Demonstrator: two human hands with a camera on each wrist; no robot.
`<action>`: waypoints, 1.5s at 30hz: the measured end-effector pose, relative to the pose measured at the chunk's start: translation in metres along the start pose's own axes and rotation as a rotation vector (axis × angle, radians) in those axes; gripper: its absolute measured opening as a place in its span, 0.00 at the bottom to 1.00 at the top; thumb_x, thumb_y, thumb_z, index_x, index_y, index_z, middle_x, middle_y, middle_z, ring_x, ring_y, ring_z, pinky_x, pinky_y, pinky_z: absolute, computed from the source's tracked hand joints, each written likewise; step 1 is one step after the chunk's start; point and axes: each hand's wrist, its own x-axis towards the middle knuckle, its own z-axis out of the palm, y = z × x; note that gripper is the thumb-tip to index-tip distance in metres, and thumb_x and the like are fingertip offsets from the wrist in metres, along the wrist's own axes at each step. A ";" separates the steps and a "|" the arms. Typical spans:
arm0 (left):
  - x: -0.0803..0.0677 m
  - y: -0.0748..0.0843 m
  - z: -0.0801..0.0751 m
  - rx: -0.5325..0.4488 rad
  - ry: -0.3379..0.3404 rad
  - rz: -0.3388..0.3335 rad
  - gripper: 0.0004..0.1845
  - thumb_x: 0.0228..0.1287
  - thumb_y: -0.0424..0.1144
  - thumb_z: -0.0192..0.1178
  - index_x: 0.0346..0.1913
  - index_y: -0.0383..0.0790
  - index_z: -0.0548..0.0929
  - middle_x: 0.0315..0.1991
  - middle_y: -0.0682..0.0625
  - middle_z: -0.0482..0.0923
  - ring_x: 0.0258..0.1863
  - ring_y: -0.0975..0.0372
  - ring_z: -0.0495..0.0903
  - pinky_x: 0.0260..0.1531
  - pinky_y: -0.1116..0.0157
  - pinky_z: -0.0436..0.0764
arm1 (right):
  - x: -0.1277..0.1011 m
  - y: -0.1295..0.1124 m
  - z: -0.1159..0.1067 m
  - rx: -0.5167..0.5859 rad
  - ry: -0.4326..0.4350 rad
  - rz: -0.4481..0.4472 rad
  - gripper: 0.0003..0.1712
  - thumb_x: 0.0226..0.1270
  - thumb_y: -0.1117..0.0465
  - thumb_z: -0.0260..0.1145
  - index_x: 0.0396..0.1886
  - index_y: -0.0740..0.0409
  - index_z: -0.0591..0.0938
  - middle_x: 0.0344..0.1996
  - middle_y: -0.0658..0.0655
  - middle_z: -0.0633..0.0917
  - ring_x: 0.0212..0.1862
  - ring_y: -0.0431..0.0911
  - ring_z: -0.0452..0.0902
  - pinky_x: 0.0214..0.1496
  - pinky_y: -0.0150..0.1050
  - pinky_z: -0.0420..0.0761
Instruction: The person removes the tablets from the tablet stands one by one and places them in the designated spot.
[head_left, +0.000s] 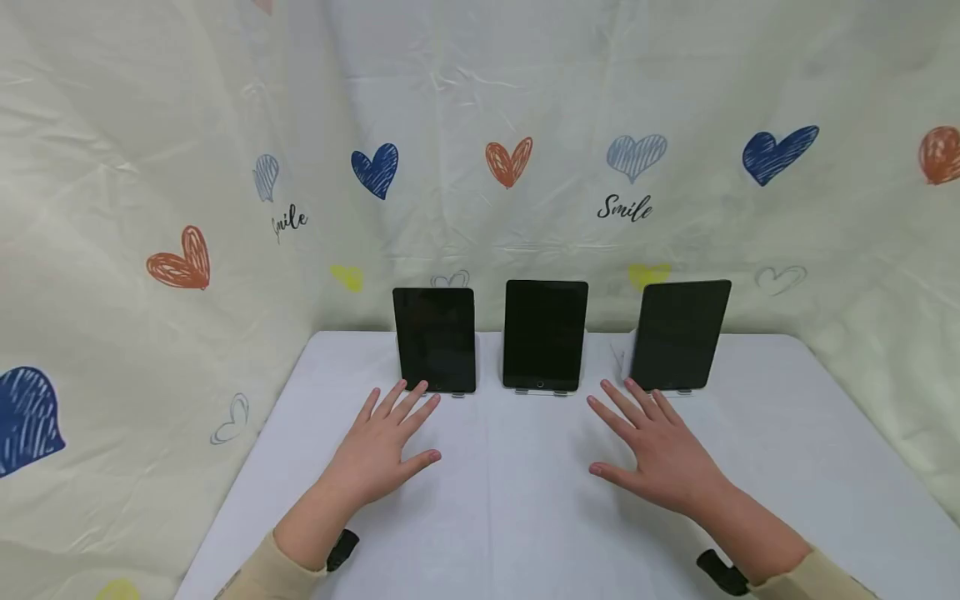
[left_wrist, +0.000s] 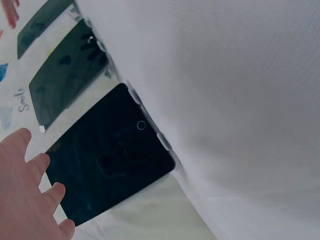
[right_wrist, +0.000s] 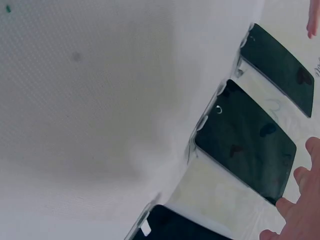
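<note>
Three dark-screened tablets stand in a row on clear stands along the far side of the table: a left tablet [head_left: 435, 340], a middle tablet [head_left: 545, 335] and a right tablet [head_left: 678, 335]. My left hand [head_left: 382, 454] is spread over the table in front of the left tablet and holds nothing. Likewise spread, with nothing in it, my right hand [head_left: 663, 458] is nearest the right tablet. Parts of both hands also show at the edges of the wrist views, where the tablet screens [left_wrist: 115, 155] look blank apart from reflections.
A white cloth covers the table [head_left: 517, 492]. Behind and to the sides hangs a pale curtain [head_left: 480, 75] printed with hearts and the word "Smile". Each wrist carries a black strap, the left strap [head_left: 342, 550] and the right strap [head_left: 722, 572].
</note>
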 end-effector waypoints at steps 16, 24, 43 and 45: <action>0.002 0.000 0.001 -0.019 -0.002 -0.023 0.41 0.69 0.72 0.41 0.79 0.59 0.53 0.79 0.54 0.48 0.78 0.51 0.46 0.73 0.45 0.44 | 0.002 -0.001 0.001 -0.016 0.044 -0.035 0.52 0.59 0.23 0.58 0.79 0.38 0.59 0.78 0.53 0.57 0.77 0.58 0.48 0.72 0.61 0.55; 0.003 -0.004 0.001 -0.034 0.043 -0.038 0.39 0.71 0.68 0.45 0.79 0.56 0.56 0.77 0.50 0.55 0.75 0.50 0.54 0.72 0.46 0.52 | 0.010 -0.006 0.000 -0.016 0.086 -0.077 0.48 0.61 0.27 0.61 0.76 0.42 0.64 0.73 0.55 0.66 0.71 0.59 0.61 0.67 0.62 0.65; 0.010 -0.023 0.002 -0.084 0.105 -0.101 0.37 0.72 0.61 0.51 0.78 0.49 0.59 0.74 0.48 0.61 0.70 0.49 0.62 0.68 0.46 0.59 | 0.040 -0.012 0.006 0.054 0.149 -0.074 0.37 0.64 0.36 0.65 0.68 0.45 0.76 0.62 0.56 0.79 0.61 0.55 0.75 0.57 0.58 0.76; 0.012 -0.026 0.002 -0.093 0.114 -0.114 0.37 0.72 0.60 0.52 0.77 0.49 0.59 0.73 0.48 0.62 0.70 0.49 0.62 0.68 0.46 0.59 | 0.045 -0.014 0.007 0.067 0.151 -0.067 0.36 0.64 0.37 0.65 0.68 0.46 0.76 0.61 0.55 0.79 0.60 0.54 0.75 0.57 0.56 0.76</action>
